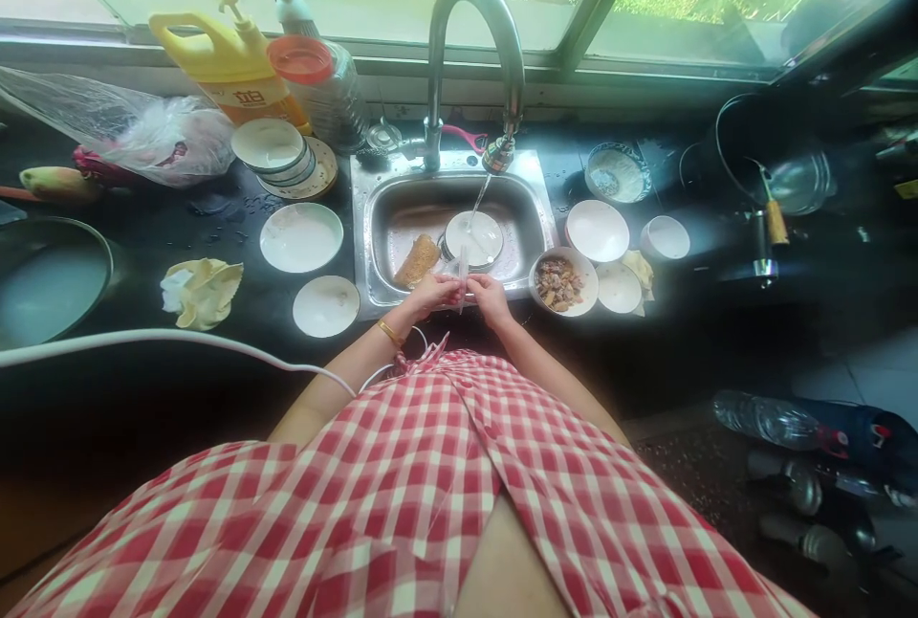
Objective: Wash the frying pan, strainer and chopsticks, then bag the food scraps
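Over the sink's front edge, my left hand [439, 293] and my right hand [489, 298] are closed, fingertips meeting on a thin see-through piece [463, 266]. It stands narrow and upright between them; its exact kind I cannot make out. Just beyond it, a white bowl [473, 237] sits in the steel sink [523, 285], with water running into it from the tap [498, 155]. A brown sponge-like cloth [418, 260] lies in the basin left of the bowl, close to my left hand.
White plates [301, 237] and stacked bowls [268, 145] stand left of the sink. To the right are a bowl of food scraps [563, 281] and several other bowls [598, 230]. A yellow detergent jug [226, 68] stands behind. A white cable [179, 339] crosses at front left.
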Motion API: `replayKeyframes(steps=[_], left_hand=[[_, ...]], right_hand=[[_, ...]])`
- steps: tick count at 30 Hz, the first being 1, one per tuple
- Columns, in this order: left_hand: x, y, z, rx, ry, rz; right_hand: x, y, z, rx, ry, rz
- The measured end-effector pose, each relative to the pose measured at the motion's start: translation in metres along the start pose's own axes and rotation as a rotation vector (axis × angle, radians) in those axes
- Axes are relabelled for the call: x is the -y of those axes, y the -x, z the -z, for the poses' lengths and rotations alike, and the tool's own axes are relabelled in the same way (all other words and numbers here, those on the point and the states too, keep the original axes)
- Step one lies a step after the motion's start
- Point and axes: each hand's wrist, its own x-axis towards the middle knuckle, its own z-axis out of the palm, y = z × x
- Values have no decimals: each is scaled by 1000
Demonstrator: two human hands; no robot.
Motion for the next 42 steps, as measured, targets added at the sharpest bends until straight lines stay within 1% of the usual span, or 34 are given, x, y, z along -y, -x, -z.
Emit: replayKeyframes(steps=[3,6,8,13,15,17,20,24,30,32,35,38,42], left_hand=[[-1,0,0,28,-12,-4],[0,-2,-1,6,-78,-36],[2,-5,-2,-32,-193,-102],[7,-8,-5,-150,-580,-348],[7,-7,-6,-197,-704,-414],[5,-5,-6,-225,-797,-450],[2,-2,-7,-212,-863,-457],[2,0,-8,-171,-889,-448],[1,-1,-9,-152,-974,-462],[0,-1,-9,-126,-968,-469],[-1,-3,-7,-108,-978,-467],[2,-6,-9,-161,-1056,-482],[10,-9,-19,-257,-1182,-499]], right_hand=[[1,2,0,15,9,1],[2,5,1,16,35,16],[3,6,1,9,71,39],[5,10,1,-7,139,89],[7,12,1,10,150,103],[9,13,0,28,161,109],[12,14,-1,31,192,102],[11,12,1,44,211,99],[12,8,6,84,183,65],[11,6,8,100,191,80],[6,1,11,99,261,158],[0,-3,13,63,342,217],[-2,-4,9,19,341,164]])
